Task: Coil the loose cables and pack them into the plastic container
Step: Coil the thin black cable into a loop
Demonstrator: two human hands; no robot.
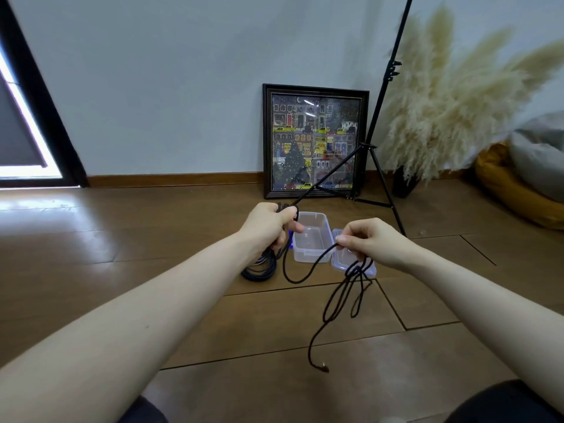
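Observation:
A black cable (335, 297) stretches between both hands. My left hand (268, 224) grips one end of it, raised left of the clear plastic container (311, 236). My right hand (372, 242) pinches the cable over the container's lid (341, 261); from there a tangle of loops hangs down, with the plug end (324, 368) low over the wooden floor. A second dark cable (259, 270), coiled, lies on the floor under my left hand. The container stands open, nothing visible inside; the lid lies beside it on the right.
A framed picture (316, 141) leans on the wall behind the container. A black tripod stand (378, 166) rises to its right, one leg reaching toward my left hand. Pampas grass (451, 111) and an orange cushion (512, 190) fill the right side.

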